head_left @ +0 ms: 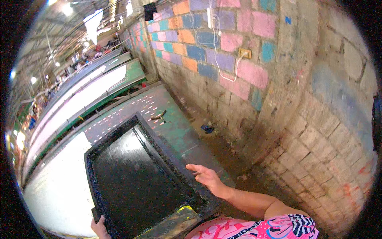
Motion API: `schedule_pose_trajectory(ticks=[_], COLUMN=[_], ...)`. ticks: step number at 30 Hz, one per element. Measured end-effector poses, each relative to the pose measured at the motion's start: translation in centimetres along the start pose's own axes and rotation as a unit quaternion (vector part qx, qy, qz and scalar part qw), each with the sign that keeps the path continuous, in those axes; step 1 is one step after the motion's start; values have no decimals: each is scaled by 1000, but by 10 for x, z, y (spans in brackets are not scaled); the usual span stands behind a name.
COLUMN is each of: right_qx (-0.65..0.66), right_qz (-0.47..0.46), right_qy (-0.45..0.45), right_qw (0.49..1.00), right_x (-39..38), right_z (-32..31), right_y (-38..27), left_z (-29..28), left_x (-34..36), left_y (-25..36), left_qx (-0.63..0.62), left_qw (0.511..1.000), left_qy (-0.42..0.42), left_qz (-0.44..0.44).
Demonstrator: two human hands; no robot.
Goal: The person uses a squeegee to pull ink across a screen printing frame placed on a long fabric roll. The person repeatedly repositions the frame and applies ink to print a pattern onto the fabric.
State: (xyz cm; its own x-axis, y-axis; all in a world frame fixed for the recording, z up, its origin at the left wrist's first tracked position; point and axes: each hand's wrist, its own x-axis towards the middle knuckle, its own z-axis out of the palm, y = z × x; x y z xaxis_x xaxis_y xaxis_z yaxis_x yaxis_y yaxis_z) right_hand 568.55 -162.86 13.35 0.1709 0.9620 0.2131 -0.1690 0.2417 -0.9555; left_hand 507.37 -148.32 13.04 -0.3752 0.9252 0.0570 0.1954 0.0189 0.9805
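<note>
A large black printing screen frame [90, 159], dark with ink, lies flat on white cloth [59, 187] stretched over a long table. My left hand [99, 228] grips the frame's near left corner at the bottom of the view. Over the frame's right edge hovers my right hand [207, 176], fingers spread and holding nothing. A yellow-smeared bar [175, 222] rests across the near end of the frame.
A painted brick wall [246, 71] runs close along the right, with a socket and white cable [243, 52]. The green table edge [175, 127] carries a small tool [159, 116]. More long tables [91, 83] stretch away at left, with people far off.
</note>
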Motion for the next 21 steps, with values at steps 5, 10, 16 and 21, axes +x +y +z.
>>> schedule_pose_trajectory(ticks=[5,10,16,21], right_qx=[-38,-9,-15,100], right_qz=[7,62,10,42], right_qy=[-20,-36,-100,-184], right_qw=[999,997,995,977], right_x=[12,34,66,89], right_z=[-34,-80,-166,-239], right_y=[-17,-30,-25,-27], left_z=[48,71,140,173], left_x=[-43,-76,-172,-279], left_y=[-10,-15,35,45], left_qx=[58,64,111,5], left_qw=[996,996,984,982], left_qy=[21,57,139,183], left_qz=[-65,-33,-7,-37])
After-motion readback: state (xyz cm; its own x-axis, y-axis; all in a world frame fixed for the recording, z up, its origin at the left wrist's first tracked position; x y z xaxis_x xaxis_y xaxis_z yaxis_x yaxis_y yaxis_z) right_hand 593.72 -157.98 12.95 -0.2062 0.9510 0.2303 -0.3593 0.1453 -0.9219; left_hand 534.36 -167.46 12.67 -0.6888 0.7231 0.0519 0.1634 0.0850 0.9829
